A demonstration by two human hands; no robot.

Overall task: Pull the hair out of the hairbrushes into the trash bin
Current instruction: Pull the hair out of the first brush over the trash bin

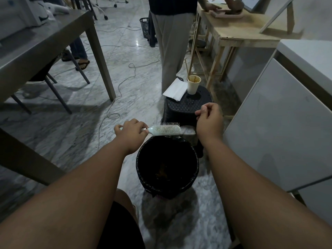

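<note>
A pale mint hairbrush point(166, 130) is held level above the far rim of the black trash bin point(140, 159), bristles pointing up. My left hand point(132, 131) grips its handle. My right hand point(209, 117) hovers to the right of the brush head and slightly higher, thumb and fingers pinched together; whether hair is between them is too fine to tell. The bin has a black liner and a small brownish clump lies at its bottom.
Behind the bin stands a black plastic stool point(186, 106) with a paper cup point(193, 84) and a white napkin point(175, 89) on it. A person in grey trousers point(170, 51) stands beyond. A grey table point(45, 45) is left, white cabinet point(278, 123) right, cables on floor.
</note>
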